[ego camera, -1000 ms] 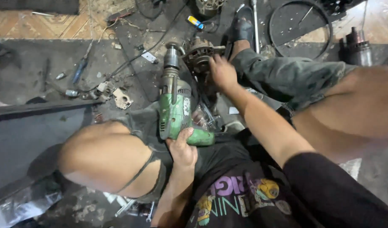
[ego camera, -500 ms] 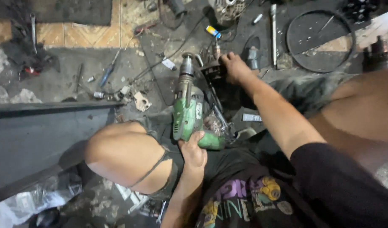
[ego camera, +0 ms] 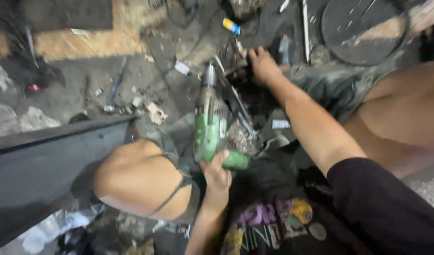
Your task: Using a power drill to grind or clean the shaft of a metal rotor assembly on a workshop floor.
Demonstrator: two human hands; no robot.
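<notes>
Gripping the handle of a green and grey electric power drill [ego camera: 210,126], the left hand [ego camera: 217,178] keeps its grip closed around it; the drill lies over the left thigh, its chuck pointing away toward the dirty floor [ego camera: 75,99]. Beyond it, the right hand [ego camera: 262,63] rests on a dark, greasy metal part [ego camera: 238,71] on the floor; whether that grip is closed I cannot tell. A small blue and yellow tube [ego camera: 231,26] lies just beyond, a round black disc [ego camera: 363,30] to the right.
</notes>
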